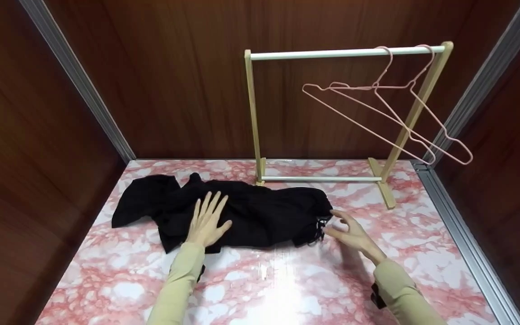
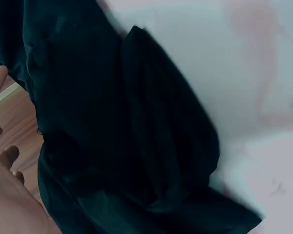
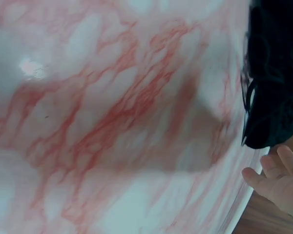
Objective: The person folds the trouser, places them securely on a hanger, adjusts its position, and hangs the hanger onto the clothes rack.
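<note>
A black garment [image 1: 260, 216] lies crumpled lengthwise on the table, with thin dark cords [image 1: 319, 230] bunched at its right end. My left hand [image 1: 206, 223] is over its left-middle part, palm down with the fingers straight and spread. At the corded end is my right hand [image 1: 352, 232], thumb and forefinger apart, fingertips right at the cloth's edge. Folds of the garment [image 2: 97, 122] fill much of the left wrist view, beside part of the left hand [image 2: 14, 195]. In the right wrist view the right hand [image 3: 281, 187] appears just below the corded end.
Behind the garment stands a wooden rack [image 1: 253, 108] with a white rail [image 1: 314, 54]. Two pink hangers [image 1: 355, 122] hang at the rail's right end. Brown wood-grain panels [image 1: 174, 90] surround the red-and-white marbled table [image 1: 242, 289] at the back and sides.
</note>
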`<act>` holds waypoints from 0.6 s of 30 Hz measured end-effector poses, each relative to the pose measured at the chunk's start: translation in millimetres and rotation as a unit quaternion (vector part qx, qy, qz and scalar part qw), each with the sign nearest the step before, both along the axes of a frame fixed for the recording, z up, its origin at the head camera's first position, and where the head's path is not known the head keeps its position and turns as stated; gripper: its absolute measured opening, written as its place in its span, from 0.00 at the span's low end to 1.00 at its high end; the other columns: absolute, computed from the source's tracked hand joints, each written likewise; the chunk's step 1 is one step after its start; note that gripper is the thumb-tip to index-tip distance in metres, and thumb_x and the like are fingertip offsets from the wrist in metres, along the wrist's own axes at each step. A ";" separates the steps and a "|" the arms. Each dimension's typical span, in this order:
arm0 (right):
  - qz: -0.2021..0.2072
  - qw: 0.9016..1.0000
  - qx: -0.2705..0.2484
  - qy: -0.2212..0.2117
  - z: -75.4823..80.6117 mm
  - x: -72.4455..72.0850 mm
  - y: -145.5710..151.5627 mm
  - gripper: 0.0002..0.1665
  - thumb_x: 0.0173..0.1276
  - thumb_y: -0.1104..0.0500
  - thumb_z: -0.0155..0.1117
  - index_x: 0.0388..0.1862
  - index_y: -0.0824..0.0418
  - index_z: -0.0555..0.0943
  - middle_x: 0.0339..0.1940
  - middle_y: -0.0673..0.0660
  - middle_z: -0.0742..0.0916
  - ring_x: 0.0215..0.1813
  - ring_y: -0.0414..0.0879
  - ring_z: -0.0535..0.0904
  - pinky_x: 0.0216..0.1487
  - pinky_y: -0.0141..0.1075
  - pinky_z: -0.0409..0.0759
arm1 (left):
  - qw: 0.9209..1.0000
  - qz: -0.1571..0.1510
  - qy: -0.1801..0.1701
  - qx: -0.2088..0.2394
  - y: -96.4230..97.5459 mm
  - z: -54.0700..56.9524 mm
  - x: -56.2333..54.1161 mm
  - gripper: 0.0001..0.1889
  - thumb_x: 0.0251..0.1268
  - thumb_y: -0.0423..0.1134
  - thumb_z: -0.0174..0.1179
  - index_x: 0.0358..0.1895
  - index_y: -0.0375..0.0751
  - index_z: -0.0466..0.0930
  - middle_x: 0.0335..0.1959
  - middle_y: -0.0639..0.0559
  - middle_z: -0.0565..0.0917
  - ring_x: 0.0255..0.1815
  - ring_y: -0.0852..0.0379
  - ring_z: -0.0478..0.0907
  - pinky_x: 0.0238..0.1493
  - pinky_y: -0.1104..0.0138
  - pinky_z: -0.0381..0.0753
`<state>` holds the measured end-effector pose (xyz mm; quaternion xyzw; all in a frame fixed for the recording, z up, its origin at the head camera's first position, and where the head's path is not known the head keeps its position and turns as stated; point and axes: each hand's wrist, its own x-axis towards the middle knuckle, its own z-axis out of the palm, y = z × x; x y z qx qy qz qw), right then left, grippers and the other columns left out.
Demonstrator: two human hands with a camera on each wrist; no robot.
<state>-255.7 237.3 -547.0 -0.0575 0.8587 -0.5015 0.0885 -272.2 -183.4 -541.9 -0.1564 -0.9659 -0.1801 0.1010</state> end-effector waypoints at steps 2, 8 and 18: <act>0.011 1.000 0.004 0.002 -0.2 -3.8 -4.7 0.45 0.65 0.52 0.71 0.76 0.64 0.64 0.73 0.72 0.69 0.72 0.70 0.68 0.70 0.58 0.71 | 1.000 -0.006 0.001 -0.020 1.0 2.9 -4.9 0.38 0.67 0.47 0.63 0.78 0.43 0.60 0.80 0.41 0.60 0.83 0.38 0.48 0.83 0.42 0.42; 0.037 0.999 0.018 0.019 -6.4 -11.2 -16.5 0.45 0.59 0.58 0.75 0.71 0.69 0.67 0.67 0.74 0.75 0.63 0.68 0.72 0.67 0.59 0.72 | 0.998 -0.025 -0.007 -0.064 6.4 6.2 -15.9 0.40 0.62 0.41 0.66 0.77 0.41 0.59 0.80 0.40 0.60 0.83 0.37 0.49 0.82 0.42 0.44; 0.041 0.991 0.123 0.027 -15.7 -19.4 -38.8 0.44 0.53 0.58 0.78 0.66 0.73 0.71 0.62 0.73 0.79 0.65 0.68 0.74 0.70 0.59 0.71 | 0.990 -0.012 -0.111 -0.081 16.2 9.6 -26.4 0.49 0.55 0.35 0.69 0.80 0.45 0.52 0.83 0.43 0.53 0.83 0.40 0.50 0.81 0.42 0.48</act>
